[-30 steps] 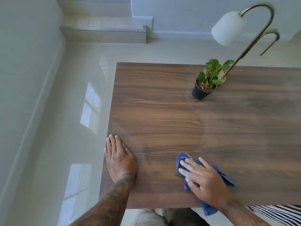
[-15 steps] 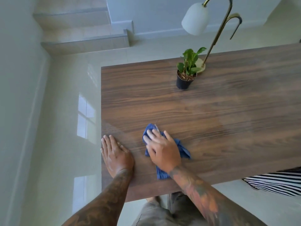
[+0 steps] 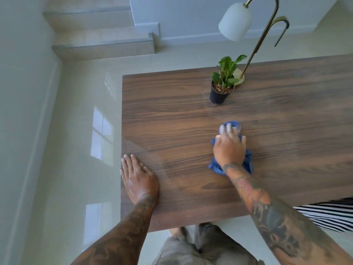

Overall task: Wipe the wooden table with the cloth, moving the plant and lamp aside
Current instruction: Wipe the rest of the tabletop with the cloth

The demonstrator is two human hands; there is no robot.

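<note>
A dark wooden table (image 3: 172,115) fills the middle of the view. My right hand (image 3: 229,148) presses a crumpled blue cloth (image 3: 248,163) onto the tabletop near its centre, fingers spread over it and pointing away from me. My left hand (image 3: 138,178) lies flat, palm down, at the table's near left edge, holding nothing. A small green plant in a black pot (image 3: 219,94) stands toward the far edge. Just behind it is the round brass base of a lamp (image 3: 234,21) with a white shade on a curved stem.
Glossy pale tiles (image 3: 76,150) surround the table on the left, with steps (image 3: 103,48) at the back left. A black-and-white striped fabric (image 3: 328,215) shows at the near right edge of the table. My legs are below the near edge.
My right hand has slid the cloth left from the near right, then away from me and to the right toward the table's centre. My left hand has stayed flat at the left edge.
</note>
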